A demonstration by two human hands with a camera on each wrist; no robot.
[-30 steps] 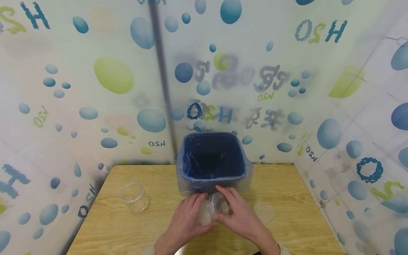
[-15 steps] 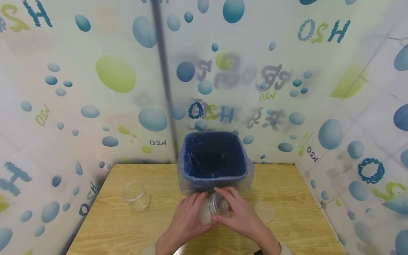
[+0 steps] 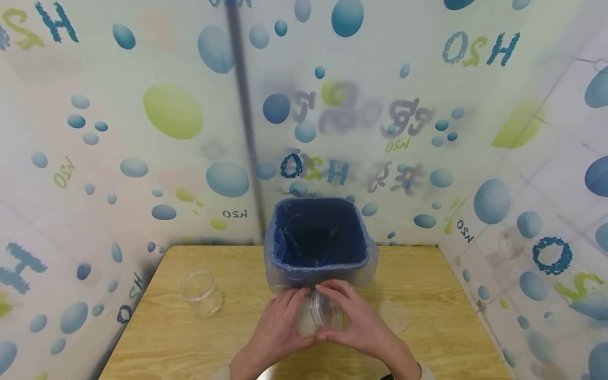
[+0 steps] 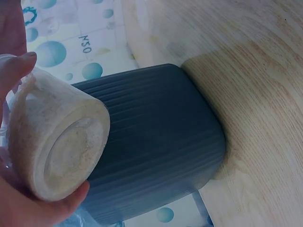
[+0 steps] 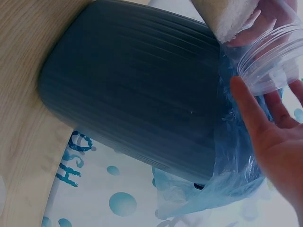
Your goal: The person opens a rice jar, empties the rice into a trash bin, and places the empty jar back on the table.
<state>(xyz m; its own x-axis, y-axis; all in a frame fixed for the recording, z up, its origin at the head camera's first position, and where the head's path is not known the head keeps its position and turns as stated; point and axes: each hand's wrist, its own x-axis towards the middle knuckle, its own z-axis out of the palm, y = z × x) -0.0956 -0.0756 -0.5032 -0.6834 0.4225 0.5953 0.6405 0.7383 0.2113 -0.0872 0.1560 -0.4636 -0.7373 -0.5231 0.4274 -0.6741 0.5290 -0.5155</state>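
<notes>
My left hand grips a clear plastic jar with pale, grainy contents, tilted on its side in front of the bin. Its base faces the left wrist view. My right hand holds a clear, ringed plastic jar end at the filled jar's mouth, thumb low and fingertips over the top. Bare clear walls show there, with fingers visible through the plastic. In the right wrist view the grains lie toward the left-hand end. Part of the filled jar is hidden behind my left fingers.
A dark blue bin with a translucent liner stands just beyond the hands. An open clear jar stands at left on the wooden table. A thin round clear disc lies at right. Patterned curtains enclose the table.
My right thumb has slid down along the clear jar end and the fingertips have shifted slightly left, so the hand spans it more widely. The left hand keeps its grip, nearly still.
</notes>
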